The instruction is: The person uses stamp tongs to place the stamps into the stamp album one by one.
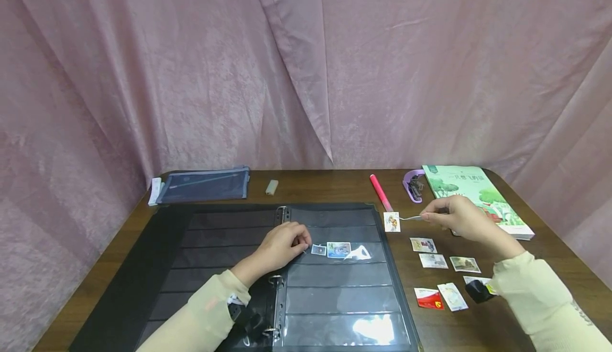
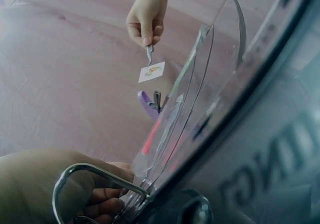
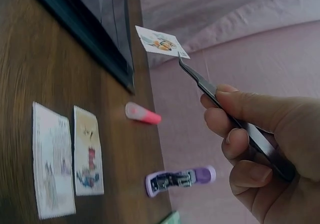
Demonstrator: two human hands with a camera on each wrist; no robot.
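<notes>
My right hand (image 1: 456, 216) grips slim metal tweezers (image 3: 245, 126). Their bent tips pinch the edge of a white-bordered stamp (image 3: 162, 43) with an orange figure, held up past the album's right edge. My left hand (image 1: 282, 246) lies by the rings of a black stamp album (image 1: 334, 299); its thumb and fingertips pinch the clear pocket film (image 2: 175, 129) of the right page, which bulges away from the page. In that row sit a small stamp (image 1: 319, 249) and a larger blue stamp (image 1: 338, 250). The left fingertips are partly hidden behind a metal ring (image 2: 95, 168) in the left wrist view.
Several loose stamps (image 1: 432, 260) lie on the wooden table right of the album, with a black object (image 1: 479, 291) near my right sleeve. Behind them are a pink marker (image 1: 380, 191), a purple clip-like item (image 1: 413, 186) and a green book (image 1: 470, 192). A mesh pouch (image 1: 203, 186) and eraser (image 1: 271, 187) lie behind the album.
</notes>
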